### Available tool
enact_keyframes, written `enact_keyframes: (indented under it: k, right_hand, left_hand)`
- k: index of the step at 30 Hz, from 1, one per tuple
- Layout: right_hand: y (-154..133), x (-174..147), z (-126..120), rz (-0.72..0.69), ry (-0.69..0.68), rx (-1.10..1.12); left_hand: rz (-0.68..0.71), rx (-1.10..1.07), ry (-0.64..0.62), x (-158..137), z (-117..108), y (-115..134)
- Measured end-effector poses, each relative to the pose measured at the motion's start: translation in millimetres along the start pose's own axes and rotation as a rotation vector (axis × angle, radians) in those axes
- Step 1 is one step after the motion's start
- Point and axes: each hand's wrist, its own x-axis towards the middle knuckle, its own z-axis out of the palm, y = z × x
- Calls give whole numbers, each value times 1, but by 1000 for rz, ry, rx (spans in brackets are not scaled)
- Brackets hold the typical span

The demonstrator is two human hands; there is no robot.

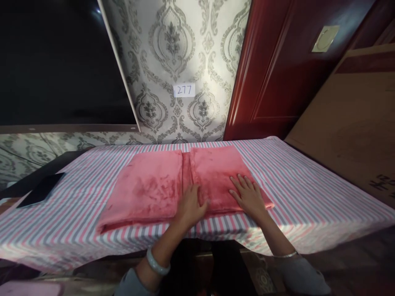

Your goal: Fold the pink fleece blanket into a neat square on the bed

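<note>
A pink plush blanket [151,185] lies folded on the striped cloth, its two side panels turned inward with a narrow gap between them. My left hand [191,205] rests at the near end of that gap, touching the edge of the right panel [216,164]. Its thumb stands apart from the fingers, which are slightly bent and partly hidden from view. Flat on the right panel, near its front right corner, is my right hand [249,197] with the fingers spread. Darker brushed patches mark the pile on both panels.
A pink, grey and white striped cloth [296,185] covers the table. On the left are a dark flat tablet-like object [41,190] and a large black screen [61,65]. A cardboard box [348,123] stands at the right. Paper marked 277 [184,90] is on the wall.
</note>
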Motion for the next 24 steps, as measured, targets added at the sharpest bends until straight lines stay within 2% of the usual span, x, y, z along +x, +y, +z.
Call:
enact_keyframes:
  k: [3, 6, 9, 12, 15, 17, 20, 24]
  right_hand:
    - [2, 1, 5, 8, -8, 9]
    - [6, 2, 10, 14, -27, 16]
    - [7, 8, 9, 27, -65, 32]
    - [0, 19, -1, 55, -66, 80]
    - [-17, 35, -17, 20, -38, 162]
    - [-33, 45, -24, -33, -25, 207]
    - [-61, 52, -28, -135, -42, 255]
    - [-92, 50, -24, -223, -153, 324]
  left_hand:
    - [7, -13, -27, -3, 7, -3]
    - [6, -110, 9, -2, 15, -8]
    - [-24, -307, 55, 1, 20, -12]
    - [-151, -598, 142, 3, 20, -11]
    - [-273, -856, 192, 2, 19, -9]
    - [-290, -925, 173, 1, 19, -8]
    - [-298, -913, 138, -1, 20, -10]
    - [-268, -846, 155, -1, 22, -13]
